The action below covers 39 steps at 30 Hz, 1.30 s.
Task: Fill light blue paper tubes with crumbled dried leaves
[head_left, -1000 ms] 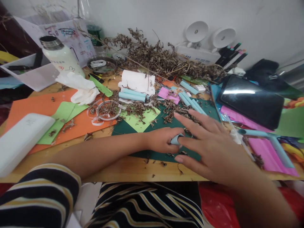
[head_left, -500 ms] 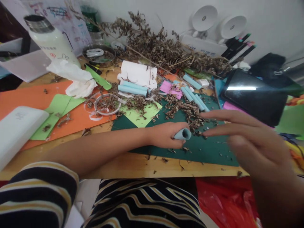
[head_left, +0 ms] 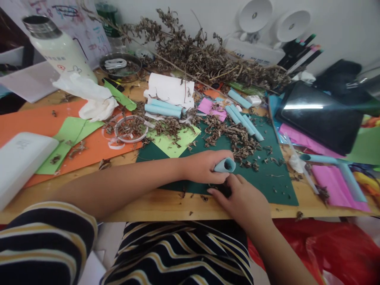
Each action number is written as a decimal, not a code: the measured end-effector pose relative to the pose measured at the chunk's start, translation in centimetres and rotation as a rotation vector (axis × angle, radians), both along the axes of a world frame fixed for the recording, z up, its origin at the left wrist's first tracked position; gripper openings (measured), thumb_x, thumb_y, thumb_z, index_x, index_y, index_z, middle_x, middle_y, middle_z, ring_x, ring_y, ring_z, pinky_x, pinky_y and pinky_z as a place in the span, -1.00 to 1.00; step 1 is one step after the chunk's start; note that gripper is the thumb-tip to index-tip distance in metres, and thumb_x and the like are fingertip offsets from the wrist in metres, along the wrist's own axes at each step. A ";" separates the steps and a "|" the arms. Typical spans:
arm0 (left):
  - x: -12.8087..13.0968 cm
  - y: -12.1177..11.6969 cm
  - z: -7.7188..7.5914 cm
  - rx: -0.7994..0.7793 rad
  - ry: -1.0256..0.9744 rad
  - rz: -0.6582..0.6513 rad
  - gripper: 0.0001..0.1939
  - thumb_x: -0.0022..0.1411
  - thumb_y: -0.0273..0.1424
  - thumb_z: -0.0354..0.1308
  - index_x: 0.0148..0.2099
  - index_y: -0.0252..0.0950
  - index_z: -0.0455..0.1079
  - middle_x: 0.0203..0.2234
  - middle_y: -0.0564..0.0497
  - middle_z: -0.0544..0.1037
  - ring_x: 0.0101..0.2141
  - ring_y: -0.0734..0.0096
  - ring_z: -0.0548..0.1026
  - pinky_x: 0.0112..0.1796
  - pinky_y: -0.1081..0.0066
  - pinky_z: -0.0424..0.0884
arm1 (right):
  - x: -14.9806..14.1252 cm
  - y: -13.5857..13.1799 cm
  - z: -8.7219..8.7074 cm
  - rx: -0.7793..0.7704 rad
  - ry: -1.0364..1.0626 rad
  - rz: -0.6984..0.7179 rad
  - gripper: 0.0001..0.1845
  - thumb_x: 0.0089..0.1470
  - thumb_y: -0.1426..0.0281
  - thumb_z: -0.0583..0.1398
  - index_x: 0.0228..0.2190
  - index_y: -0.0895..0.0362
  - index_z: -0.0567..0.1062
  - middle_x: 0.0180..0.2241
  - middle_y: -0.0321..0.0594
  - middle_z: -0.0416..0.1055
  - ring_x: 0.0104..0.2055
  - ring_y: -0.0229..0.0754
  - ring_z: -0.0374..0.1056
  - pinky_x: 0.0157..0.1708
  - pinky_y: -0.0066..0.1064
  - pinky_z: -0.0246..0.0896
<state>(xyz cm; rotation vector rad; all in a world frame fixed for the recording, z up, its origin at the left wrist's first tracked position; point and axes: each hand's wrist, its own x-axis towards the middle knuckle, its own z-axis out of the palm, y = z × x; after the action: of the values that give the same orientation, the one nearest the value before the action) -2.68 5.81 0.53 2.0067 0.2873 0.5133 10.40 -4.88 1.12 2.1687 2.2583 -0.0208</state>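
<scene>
My left hand (head_left: 204, 165) is closed round a light blue paper tube (head_left: 221, 166), whose open end faces right and toward me. Just below it, my right hand (head_left: 246, 198) rests low over the dark green mat (head_left: 276, 182), its fingers curled against or close under the left hand. Its thumb points left, and a dark gap lies between thumb and fingers; what they hold, if anything, is hidden. Crumbled dried leaves (head_left: 243, 144) lie on the mat behind both hands. Several more blue paper tubes (head_left: 242, 120) lie beyond them.
A dried leafy branch (head_left: 190, 51) stretches along the wall. At left are a bottle (head_left: 65, 55), a white box (head_left: 26, 162), orange paper (head_left: 18, 130) and a tape roll (head_left: 130, 138). A black tablet-like slab (head_left: 320, 122) and pink paper (head_left: 335, 186) sit at right.
My right hand has swung left and down from above the mat's right side to just below my left hand, its fingers curling. The left hand keeps its hold on the tube.
</scene>
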 end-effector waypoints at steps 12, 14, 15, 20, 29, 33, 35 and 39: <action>0.1 0.0 0.0 -0.004 -0.015 -0.003 -0.90 -0.06 -0.47 -0.02 -0.41 -0.30 0.10 -0.58 0.13 0.24 -0.55 0.61 0.20 -0.51 0.59 0.16 | 0.9 0.5 0.9 0.169 0.185 0.169 -0.86 -0.03 0.41 0.07 -0.53 0.14 0.40 -0.56 -0.25 0.38 -0.51 -0.22 0.29 -0.53 -0.40 0.09; 0.0 0.0 -0.1 -0.004 -0.030 -0.008 -0.89 -0.06 -0.48 -0.02 -0.40 -0.30 0.10 -0.58 0.14 0.24 -0.56 0.61 0.20 -0.52 0.59 0.16 | 1.6 0.7 1.9 0.357 0.424 0.069 -0.95 -0.08 0.42 0.12 -0.51 0.12 0.40 -0.53 -0.29 0.39 -0.49 -0.27 0.30 -0.50 -0.44 0.15; 0.0 0.0 -0.1 -0.003 -0.030 -0.012 -0.89 -0.06 -0.48 -0.02 -0.40 -0.30 0.10 -0.58 0.14 0.24 -0.56 0.61 0.20 -0.51 0.60 0.16 | 1.7 1.0 2.3 0.479 0.562 0.012 -0.97 -0.10 0.43 0.15 -0.49 0.11 0.40 -0.52 -0.31 0.39 -0.47 -0.29 0.30 -0.48 -0.45 0.18; 0.0 0.1 -0.2 0.003 -0.006 -0.001 -0.86 -0.11 -0.51 -0.02 -0.41 -0.30 0.09 -0.58 0.14 0.24 -0.55 0.60 0.21 -0.49 0.59 0.17 | -0.4 2.7 2.5 0.773 0.957 0.046 -0.89 -0.15 0.53 0.16 -0.48 0.10 0.40 -0.50 -0.34 0.37 -0.44 -0.31 0.30 -0.43 -0.43 0.23; 0.0 0.0 0.2 0.050 -0.003 -0.037 -0.85 -0.12 -0.50 -0.01 -0.43 -0.29 0.06 -0.62 0.16 0.20 -0.57 0.59 0.20 -0.51 0.57 0.15 | 0.2 2.8 3.4 0.655 0.480 0.330 -0.90 -0.16 0.52 0.15 -0.49 0.12 0.42 -0.21 -0.15 0.32 -0.17 -0.12 0.24 -0.18 -0.18 0.16; -0.1 0.1 0.0 0.022 -0.039 -0.044 -0.83 -0.08 -0.46 0.01 -0.41 -0.29 0.06 -0.63 0.16 0.20 -0.58 0.60 0.20 -0.53 0.58 0.14 | 0.5 2.8 5.6 0.481 0.207 0.474 -0.90 -0.10 0.40 0.13 -0.50 0.10 0.46 -0.06 -0.13 0.25 0.01 0.03 0.10 -0.08 -0.07 0.04; -0.1 0.2 0.0 0.025 -0.050 -0.058 -0.83 -0.05 -0.40 0.02 -0.41 -0.29 0.05 -0.62 0.15 0.21 -0.58 0.59 0.20 -0.54 0.57 0.14 | 0.3 2.8 6.5 0.388 0.104 0.490 -0.82 -0.06 0.30 0.09 -0.49 0.09 0.47 0.02 -0.15 0.18 0.07 0.09 0.02 -0.05 -0.03 -0.01; -0.1 0.1 -0.1 0.032 -0.066 -0.034 -0.86 -0.02 -0.40 -0.01 -0.42 -0.30 0.05 -0.60 0.11 0.24 -0.56 0.56 0.23 -0.53 0.55 0.16 | -0.1 3.1 7.5 0.195 -0.001 0.485 -0.69 -0.01 0.19 0.00 -0.45 0.05 0.48 0.10 -0.22 0.05 0.13 0.13 -0.09 -0.04 0.05 -0.07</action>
<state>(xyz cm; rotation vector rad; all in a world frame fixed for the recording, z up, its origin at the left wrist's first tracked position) -2.78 5.86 0.42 2.0179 0.2057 0.5643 10.26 -1.76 8.64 1.6221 2.8208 0.2116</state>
